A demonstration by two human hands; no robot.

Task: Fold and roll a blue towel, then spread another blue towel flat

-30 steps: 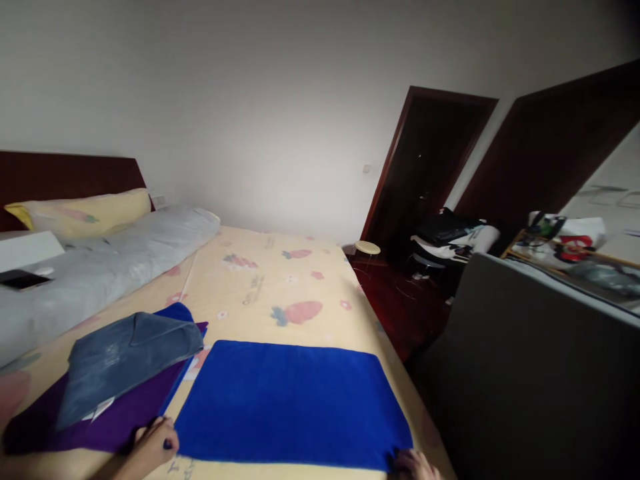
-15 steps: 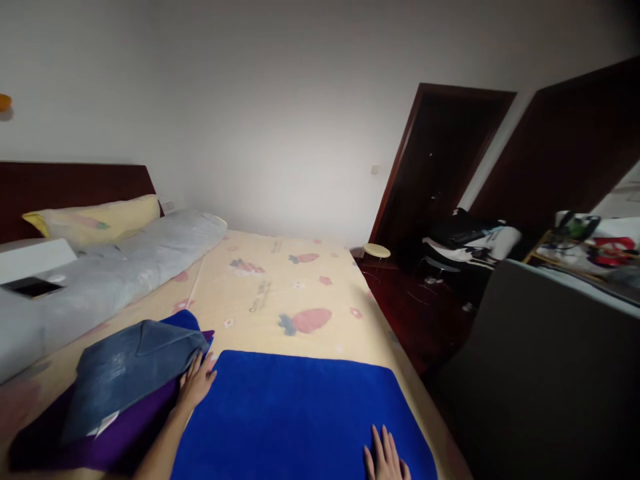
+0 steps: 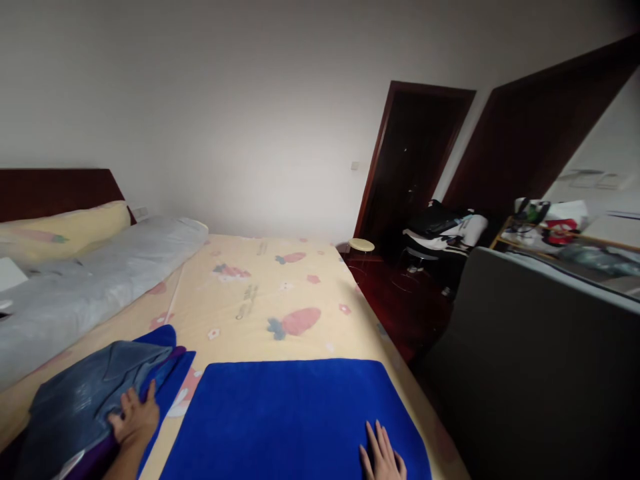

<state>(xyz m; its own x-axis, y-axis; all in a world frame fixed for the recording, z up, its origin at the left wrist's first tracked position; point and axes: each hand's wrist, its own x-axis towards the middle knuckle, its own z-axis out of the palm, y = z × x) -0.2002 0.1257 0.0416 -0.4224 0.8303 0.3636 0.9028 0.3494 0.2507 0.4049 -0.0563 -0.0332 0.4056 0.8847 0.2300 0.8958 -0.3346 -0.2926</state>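
A blue cloth (image 3: 290,413) lies flat across the near part of the bed. My right hand (image 3: 384,455) rests on its right side, fingers spread and pointing forward. To the left is a loose pile with a grey-blue cloth (image 3: 75,400) on top and purple and blue cloth beneath. My left hand (image 3: 134,415) presses on the right edge of that pile, fingers apart, over bunched fabric. A strip of the bed sheet (image 3: 187,393) shows between the pile and the flat cloth.
A grey rolled quilt (image 3: 115,270) and a yellow pillow (image 3: 85,230) lie at the headboard. Beyond the bed stand a round stool (image 3: 361,246) and a chair heaped with clothes (image 3: 435,227). A dark panel (image 3: 525,360) rises at the right.
My left hand has moved left onto the pile, whose right edge is now rumpled with more blue showing. The view has turned slightly right. My right hand stays on the flat blue cloth.
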